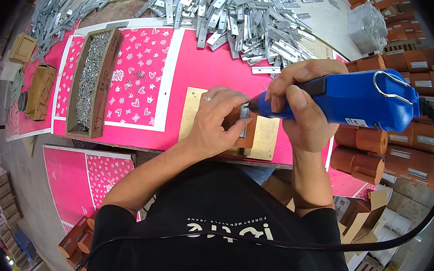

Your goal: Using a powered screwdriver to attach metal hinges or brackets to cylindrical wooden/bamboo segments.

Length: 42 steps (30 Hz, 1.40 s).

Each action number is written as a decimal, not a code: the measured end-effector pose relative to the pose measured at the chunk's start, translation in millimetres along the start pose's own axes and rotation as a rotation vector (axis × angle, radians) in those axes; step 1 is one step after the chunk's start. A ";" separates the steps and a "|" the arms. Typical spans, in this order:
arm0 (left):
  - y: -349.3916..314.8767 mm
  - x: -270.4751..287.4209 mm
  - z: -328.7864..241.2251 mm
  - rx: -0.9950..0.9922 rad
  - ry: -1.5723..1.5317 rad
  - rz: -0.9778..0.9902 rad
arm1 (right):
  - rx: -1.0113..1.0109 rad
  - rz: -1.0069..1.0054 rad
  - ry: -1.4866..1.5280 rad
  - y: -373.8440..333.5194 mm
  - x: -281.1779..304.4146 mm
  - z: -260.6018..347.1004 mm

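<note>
My right hand (307, 104) is wrapped round a blue electric screwdriver (375, 99) with a wire hanging loop. The tool lies nearly level, its dark nose pointing left at a small silver metal plate (243, 121). That plate rests on a reddish-brown block (245, 144), which sits on a pale wooden board (266, 139) at the table's near edge. My left hand (213, 122), a ring on one finger, closes around the block and plate, thumb beside the plate. The screwdriver's tip and any screw under it are hidden by my fingers.
Loose metal plates (226, 14) are heaped at the back of the pink table (176, 140). A long wooden box of screws (110, 84) stands left, with several loose screws beside it. Reddish-brown blocks with plates (410, 140) are stacked right. A black cable (413, 230) loops across my front.
</note>
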<state>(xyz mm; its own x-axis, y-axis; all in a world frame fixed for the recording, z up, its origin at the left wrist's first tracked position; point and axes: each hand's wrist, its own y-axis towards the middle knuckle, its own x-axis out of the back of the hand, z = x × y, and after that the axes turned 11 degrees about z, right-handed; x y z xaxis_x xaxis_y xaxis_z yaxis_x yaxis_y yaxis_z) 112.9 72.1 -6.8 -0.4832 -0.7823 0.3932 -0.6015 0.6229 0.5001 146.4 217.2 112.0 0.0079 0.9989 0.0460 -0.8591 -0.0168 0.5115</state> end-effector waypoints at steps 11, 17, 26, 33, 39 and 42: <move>-14.0 49.8 2.7 0.133 0.110 -0.028 | -0.079 0.132 0.237 1.8 8.2 6.0; -60.7 136.2 41.8 0.357 0.780 -0.042 | 0.199 0.183 0.401 -11.8 24.5 16.6; -62.2 142.2 68.0 0.447 0.947 0.039 | 0.204 0.182 0.304 -11.2 26.0 19.9; -64.9 145.7 80.2 0.418 1.031 0.015 | 0.199 0.070 0.292 -23.4 32.7 20.9; -46.9 131.9 46.2 0.415 0.724 -0.110 | 0.194 -0.002 0.339 -27.9 39.0 17.7; -33.4 104.2 7.1 0.422 0.289 -0.057 | 0.228 -0.037 0.374 -27.4 37.5 17.2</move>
<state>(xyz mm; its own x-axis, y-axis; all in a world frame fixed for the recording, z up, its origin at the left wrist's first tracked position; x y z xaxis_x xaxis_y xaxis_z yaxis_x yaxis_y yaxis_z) 78.2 -30.2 12.0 -0.2829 -0.7472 0.6014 -0.8547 0.4809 0.1954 179.0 254.4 114.5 -0.1855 0.9454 -0.2679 -0.7265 0.0516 0.6853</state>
